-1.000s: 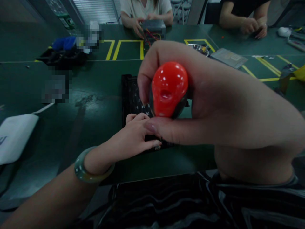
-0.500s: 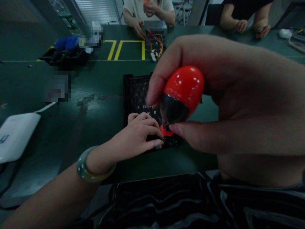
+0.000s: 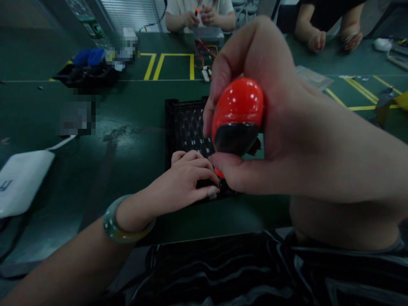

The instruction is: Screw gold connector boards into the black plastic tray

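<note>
My right hand (image 3: 274, 140) is wrapped round the red and black handle of a screwdriver (image 3: 239, 114), held upright and tilted, close to the camera. Its thumb presses low on the handle, near a red collar. Below, the tip meets the near edge of a black panel with a honeycomb-like pattern (image 3: 188, 123) lying on the table. My left hand (image 3: 188, 178) rests on that panel, thumb and forefinger pinched round the lower end of the shaft. Whether a screw sits between those fingertips is too small to tell.
A white box-shaped device (image 3: 25, 182) with a cable lies at left. Behind it stands a black tray (image 3: 86, 74) with blue things. Across the table, a person's hands (image 3: 200, 17) work above a metal box with coloured wires (image 3: 208, 38); another person's hands (image 3: 333, 41) rest at right.
My right hand has turned about the screwdriver, its wrist rising, and the handle has shifted slightly left. My left hand stays put. The person opposite has brought both hands together.
</note>
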`<act>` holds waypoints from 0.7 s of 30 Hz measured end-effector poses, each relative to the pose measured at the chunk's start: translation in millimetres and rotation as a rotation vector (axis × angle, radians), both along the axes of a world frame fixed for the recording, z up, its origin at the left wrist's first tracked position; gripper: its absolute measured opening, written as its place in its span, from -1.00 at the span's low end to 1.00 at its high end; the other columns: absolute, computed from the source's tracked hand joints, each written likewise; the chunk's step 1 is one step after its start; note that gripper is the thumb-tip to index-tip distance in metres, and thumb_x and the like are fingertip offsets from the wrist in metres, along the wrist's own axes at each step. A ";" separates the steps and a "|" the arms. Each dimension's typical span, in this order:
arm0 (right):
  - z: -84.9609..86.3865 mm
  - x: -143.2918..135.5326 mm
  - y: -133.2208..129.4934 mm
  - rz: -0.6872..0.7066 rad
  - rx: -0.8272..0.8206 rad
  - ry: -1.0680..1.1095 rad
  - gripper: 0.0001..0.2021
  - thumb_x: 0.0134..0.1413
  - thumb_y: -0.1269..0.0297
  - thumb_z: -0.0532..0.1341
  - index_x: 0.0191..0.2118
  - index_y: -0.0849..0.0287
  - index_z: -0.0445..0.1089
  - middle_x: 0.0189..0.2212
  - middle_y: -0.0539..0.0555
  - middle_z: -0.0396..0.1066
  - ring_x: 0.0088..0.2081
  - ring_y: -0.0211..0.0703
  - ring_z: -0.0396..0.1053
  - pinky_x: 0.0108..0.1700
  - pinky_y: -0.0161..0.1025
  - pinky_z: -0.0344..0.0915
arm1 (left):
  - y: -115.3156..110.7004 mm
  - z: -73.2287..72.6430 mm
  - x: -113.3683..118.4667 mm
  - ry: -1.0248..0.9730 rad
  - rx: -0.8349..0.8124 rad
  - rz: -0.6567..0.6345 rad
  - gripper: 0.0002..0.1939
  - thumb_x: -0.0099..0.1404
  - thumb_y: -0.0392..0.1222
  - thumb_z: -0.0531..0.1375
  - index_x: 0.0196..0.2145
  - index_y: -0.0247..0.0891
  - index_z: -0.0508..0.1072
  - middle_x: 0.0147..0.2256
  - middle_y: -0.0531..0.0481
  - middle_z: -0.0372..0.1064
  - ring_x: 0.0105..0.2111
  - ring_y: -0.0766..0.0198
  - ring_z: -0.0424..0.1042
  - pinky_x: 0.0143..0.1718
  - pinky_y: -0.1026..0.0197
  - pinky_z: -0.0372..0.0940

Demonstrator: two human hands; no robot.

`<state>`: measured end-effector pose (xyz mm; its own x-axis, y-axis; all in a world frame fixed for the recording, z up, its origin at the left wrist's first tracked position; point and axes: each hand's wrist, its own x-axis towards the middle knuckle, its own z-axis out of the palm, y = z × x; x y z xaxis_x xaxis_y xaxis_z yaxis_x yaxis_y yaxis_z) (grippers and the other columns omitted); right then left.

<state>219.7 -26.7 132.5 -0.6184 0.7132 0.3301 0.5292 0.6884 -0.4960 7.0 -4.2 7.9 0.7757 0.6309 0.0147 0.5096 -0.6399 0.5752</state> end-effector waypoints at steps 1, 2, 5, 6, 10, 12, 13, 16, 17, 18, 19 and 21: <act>1.1 0.1 -0.6 0.032 -0.027 0.005 -0.57 0.13 0.44 0.29 -0.06 -0.12 0.08 -0.10 -0.08 0.29 -0.17 -0.19 0.35 -0.20 -0.25 0.39 | 0.4 -0.9 -0.4 -0.008 -0.007 0.000 -0.76 0.43 0.04 0.20 -0.15 0.01 0.66 -0.11 0.05 0.54 0.02 0.06 0.38 0.16 -0.05 0.16; 2.3 0.3 -1.0 0.051 -0.048 0.005 -0.59 0.14 0.46 0.29 -0.07 -0.13 0.11 -0.12 -0.09 0.33 -0.16 -0.19 0.38 -0.18 -0.24 0.40 | 0.7 -1.5 -0.7 -0.011 -0.009 0.001 -0.76 0.44 0.04 0.20 -0.15 0.01 0.66 -0.11 0.05 0.54 0.02 0.06 0.38 0.15 -0.05 0.17; 4.9 1.6 -0.9 0.029 -0.051 -0.014 -0.63 0.14 0.43 0.31 -0.07 -0.14 0.20 -0.15 -0.13 0.41 -0.15 -0.15 0.41 -0.15 -0.20 0.41 | 0.7 -1.8 -0.7 -0.007 -0.016 0.001 -0.78 0.43 0.04 0.22 -0.14 0.01 0.66 -0.10 0.05 0.56 0.05 0.03 0.37 0.15 -0.05 0.18; 5.1 2.2 -0.3 0.016 -0.048 -0.019 -0.62 0.12 0.43 0.32 -0.06 -0.13 0.22 -0.14 -0.12 0.41 -0.15 -0.14 0.42 -0.16 -0.20 0.42 | 0.6 -2.0 -0.7 -0.005 -0.023 0.000 -0.77 0.42 0.04 0.22 -0.14 0.00 0.66 -0.10 0.04 0.56 0.07 0.02 0.37 0.15 -0.06 0.18; 3.9 4.1 2.7 0.014 -0.087 0.029 -0.51 0.02 0.53 0.29 -0.03 -0.11 0.14 -0.06 -0.07 0.31 -0.14 -0.15 0.39 -0.15 -0.23 0.42 | 0.6 -5.8 -1.6 -0.002 -0.042 -0.019 -0.74 0.41 0.07 0.23 -0.09 -0.03 0.64 -0.05 0.04 0.57 0.08 0.03 0.38 0.17 -0.05 0.18; 4.0 4.7 3.4 0.037 -0.090 0.036 -0.49 0.02 0.56 0.28 -0.03 -0.12 0.12 -0.02 -0.06 0.26 -0.11 -0.15 0.37 -0.11 -0.23 0.41 | 1.0 -8.2 -2.4 -0.012 -0.034 -0.023 -0.73 0.41 0.09 0.23 -0.09 -0.03 0.64 -0.05 0.03 0.56 0.08 0.03 0.38 0.18 -0.07 0.17; 4.4 5.0 3.4 0.054 -0.089 0.029 -0.49 0.03 0.55 0.28 -0.03 -0.13 0.13 0.00 -0.06 0.26 -0.11 -0.16 0.37 -0.11 -0.24 0.41 | 1.2 -8.9 -2.7 -0.021 -0.026 -0.020 -0.73 0.41 0.10 0.23 -0.10 -0.03 0.64 -0.06 0.03 0.56 0.08 0.03 0.38 0.19 -0.08 0.17; 6.8 5.4 3.3 0.133 -0.063 0.032 -0.49 0.05 0.55 0.31 0.00 -0.18 0.23 0.09 -0.10 0.30 0.01 -0.19 0.38 0.00 -0.27 0.38 | 1.4 -8.3 -2.6 -0.036 0.004 -0.010 -0.77 0.41 0.08 0.24 -0.15 -0.02 0.65 -0.08 0.04 0.56 0.07 0.03 0.37 0.20 -0.09 0.15; 7.4 5.3 3.2 0.145 -0.051 0.037 -0.51 0.06 0.54 0.32 -0.01 -0.19 0.27 0.09 -0.12 0.32 0.05 -0.20 0.38 0.04 -0.29 0.37 | 1.3 -7.4 -2.3 -0.031 0.010 -0.010 -0.77 0.41 0.06 0.24 -0.15 -0.02 0.65 -0.08 0.04 0.56 0.07 0.03 0.37 0.20 -0.09 0.15; 7.8 4.9 3.1 0.134 -0.035 0.033 -0.56 0.08 0.52 0.33 -0.04 -0.18 0.32 0.07 -0.13 0.36 0.06 -0.21 0.39 0.06 -0.29 0.37 | 1.1 -6.6 -2.0 -0.018 0.016 -0.013 -0.78 0.41 0.05 0.24 -0.15 -0.02 0.65 -0.08 0.04 0.56 0.07 0.03 0.37 0.20 -0.10 0.15; 7.9 4.3 3.0 0.098 -0.025 0.020 -0.64 0.09 0.46 0.35 -0.09 -0.15 0.36 0.02 -0.12 0.40 0.03 -0.20 0.41 0.04 -0.28 0.38 | 0.9 -5.8 -1.6 -0.001 0.024 -0.014 -0.77 0.41 0.05 0.24 -0.14 -0.03 0.65 -0.07 0.04 0.56 0.07 0.02 0.38 0.20 -0.10 0.15; 6.9 2.6 2.9 -0.034 -0.024 -0.033 -0.78 0.08 0.26 0.42 -0.23 -0.09 0.38 -0.16 -0.07 0.47 -0.10 -0.12 0.44 -0.12 -0.20 0.41 | 0.7 -5.2 -1.0 0.035 0.039 -0.010 -0.75 0.40 0.08 0.25 -0.11 -0.03 0.64 -0.06 0.04 0.56 0.06 0.00 0.38 0.18 -0.11 0.15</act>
